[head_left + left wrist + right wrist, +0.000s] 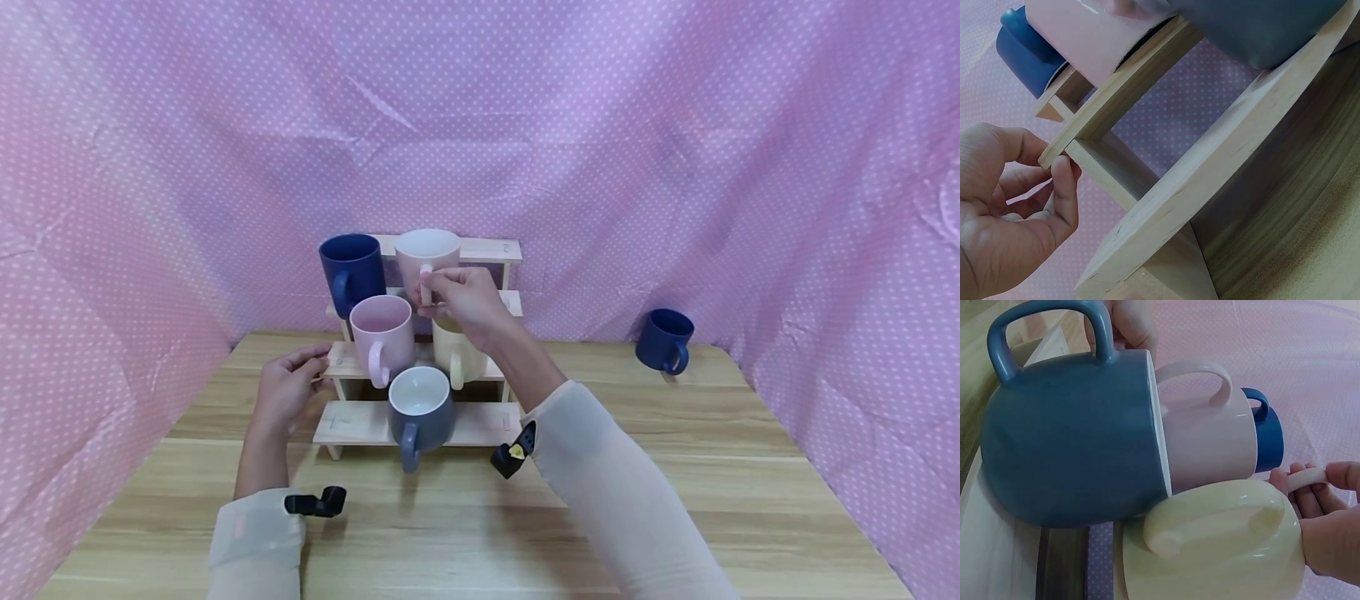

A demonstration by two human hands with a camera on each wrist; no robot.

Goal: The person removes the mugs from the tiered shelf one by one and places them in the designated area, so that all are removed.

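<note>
My right hand pinches the handle of a pale pink mug with a white inside, at the upper tiers of a stepped wooden rack. In the right wrist view, thumb and fingers close round that handle. My left hand pinches the left end of a rack board, as the left wrist view shows at the board tip. A dark blue mug stands left of the pale pink one. Lower down are a pink mug, a cream mug partly behind my right arm, and a grey mug.
Another dark blue mug stands on the wooden table at the back right. Pink dotted cloth hangs behind the table and along both sides. The grey mug's handle sticks out over the lowest board's front edge.
</note>
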